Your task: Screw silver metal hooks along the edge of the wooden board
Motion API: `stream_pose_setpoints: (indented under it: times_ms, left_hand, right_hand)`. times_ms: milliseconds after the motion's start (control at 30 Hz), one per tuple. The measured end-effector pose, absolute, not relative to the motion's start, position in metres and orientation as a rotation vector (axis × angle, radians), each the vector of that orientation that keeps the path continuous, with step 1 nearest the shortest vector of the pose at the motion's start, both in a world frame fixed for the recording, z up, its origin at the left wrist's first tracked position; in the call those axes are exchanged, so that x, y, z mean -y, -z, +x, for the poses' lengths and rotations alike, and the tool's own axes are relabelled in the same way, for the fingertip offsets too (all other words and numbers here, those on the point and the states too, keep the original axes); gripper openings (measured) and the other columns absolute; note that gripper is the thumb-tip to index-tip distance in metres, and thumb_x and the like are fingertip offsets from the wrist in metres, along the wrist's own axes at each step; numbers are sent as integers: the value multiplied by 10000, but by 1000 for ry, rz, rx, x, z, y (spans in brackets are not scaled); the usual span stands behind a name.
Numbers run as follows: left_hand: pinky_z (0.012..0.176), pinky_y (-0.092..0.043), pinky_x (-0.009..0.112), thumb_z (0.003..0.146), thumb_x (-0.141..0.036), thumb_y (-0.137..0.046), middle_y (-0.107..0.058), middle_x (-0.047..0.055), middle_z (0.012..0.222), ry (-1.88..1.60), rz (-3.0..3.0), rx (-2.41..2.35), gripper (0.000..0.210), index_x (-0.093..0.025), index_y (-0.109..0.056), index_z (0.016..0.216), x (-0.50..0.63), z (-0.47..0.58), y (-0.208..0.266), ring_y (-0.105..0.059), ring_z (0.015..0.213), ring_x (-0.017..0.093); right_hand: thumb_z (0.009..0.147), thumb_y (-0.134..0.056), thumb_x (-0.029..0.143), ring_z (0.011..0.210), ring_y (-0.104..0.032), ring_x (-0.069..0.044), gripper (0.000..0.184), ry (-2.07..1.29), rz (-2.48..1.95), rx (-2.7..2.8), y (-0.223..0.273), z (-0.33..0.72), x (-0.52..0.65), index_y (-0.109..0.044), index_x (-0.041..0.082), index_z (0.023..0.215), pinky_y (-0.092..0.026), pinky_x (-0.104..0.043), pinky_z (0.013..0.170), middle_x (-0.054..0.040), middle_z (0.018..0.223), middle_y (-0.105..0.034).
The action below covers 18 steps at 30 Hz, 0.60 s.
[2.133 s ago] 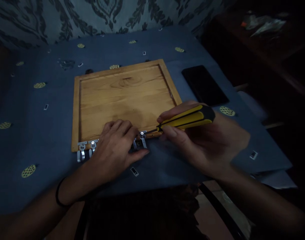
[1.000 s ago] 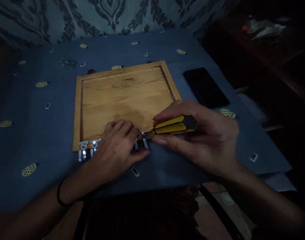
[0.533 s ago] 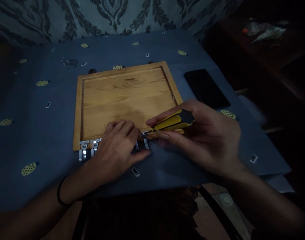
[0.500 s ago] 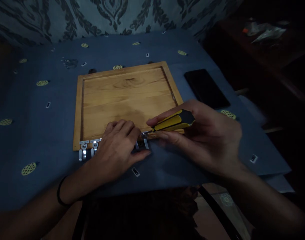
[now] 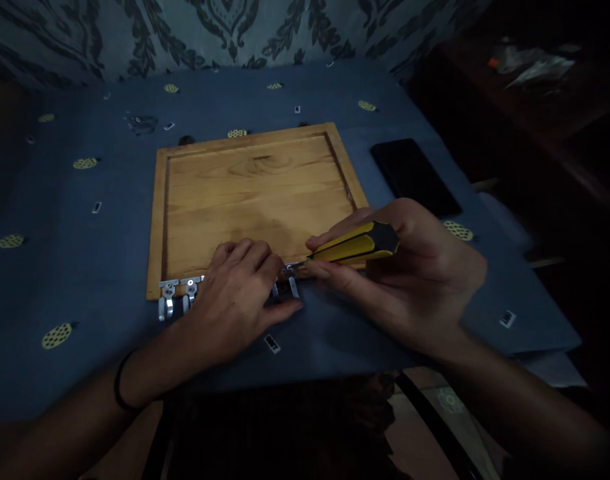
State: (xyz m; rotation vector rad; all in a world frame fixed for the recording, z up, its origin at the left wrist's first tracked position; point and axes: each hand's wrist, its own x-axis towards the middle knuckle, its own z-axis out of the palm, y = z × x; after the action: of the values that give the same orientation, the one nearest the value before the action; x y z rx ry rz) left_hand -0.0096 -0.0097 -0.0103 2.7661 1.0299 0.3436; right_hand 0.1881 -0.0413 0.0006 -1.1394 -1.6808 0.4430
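A shallow framed wooden board (image 5: 255, 200) lies on the table, a metal hook rail (image 5: 190, 283) along its near edge. My left hand (image 5: 242, 287) is closed over the middle of that rail, fingers on the board side and thumb below, hiding part of the hooks. My right hand (image 5: 419, 280) grips a yellow and black screwdriver (image 5: 355, 243) by the handle. Its shaft points left, with the tip at the rail beside a hook (image 5: 293, 287) just right of my left fingers. The screw under the tip is too small to make out.
A black phone (image 5: 415, 177) lies right of the board on the blue patterned tablecloth (image 5: 109, 267). Small clear items (image 5: 141, 123) sit at the back left. Patterned fabric (image 5: 225, 33) borders the back. A dark surface with plastic wrapping (image 5: 539, 67) is at the far right.
My right hand and the screwdriver have shifted slightly right, and the handle has turned a little. The left hand and the board hold their places.
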Motion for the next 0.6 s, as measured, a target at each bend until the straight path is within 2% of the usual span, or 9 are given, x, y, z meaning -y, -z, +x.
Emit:
stream_pose_setpoints:
  times_ms: [100,233,367,467,600]
  left_hand:
    - [870,-486,459,885,-461,-726,-667,84,971,-331,2753,-1035,353,-137,-665,1009,10,-10,10,-608,938,285]
    - [876,-478,453,891,-458,-719,-669,75,985,-304,2729,-1048,329,-156,-666,1009,9,-10,11,-603,965,283]
    - [877,-480,456,877,-475,-735,-671,78,987,-319,2730,-1043,360,-148,-669,1011,10,-10,11,-610,963,286]
    - [871,-486,464,868,-484,-743,-672,83,998,-322,2743,-1038,379,-138,-666,1003,10,-10,11,-612,968,297]
    - [854,-487,458,873,-480,-736,-674,83,995,-300,2750,-1051,362,-148,-662,995,9,-9,10,-611,962,295]
  right_hand:
    - [810,-824,288,715,-723,-200,179,-423,-1107,1697,-2,191,43,-647,263,828,-573,-348,561,1,815,-713]
    - [843,-781,233,798,-735,-222,132,-415,-1087,1597,-9,191,47,-679,289,781,-618,-383,638,-6,871,-745]
    - [826,-788,196,649,-704,-184,168,-385,-1099,1444,-11,189,49,-676,320,838,-593,-374,549,25,874,-739]
    - [823,-784,204,744,-726,-212,165,-434,-1110,1550,-6,190,49,-655,304,802,-616,-391,605,2,857,-728]
    - [839,-768,197,778,-723,-217,226,-464,-1127,1561,0,191,51,-642,341,962,-610,-416,620,8,912,-724]
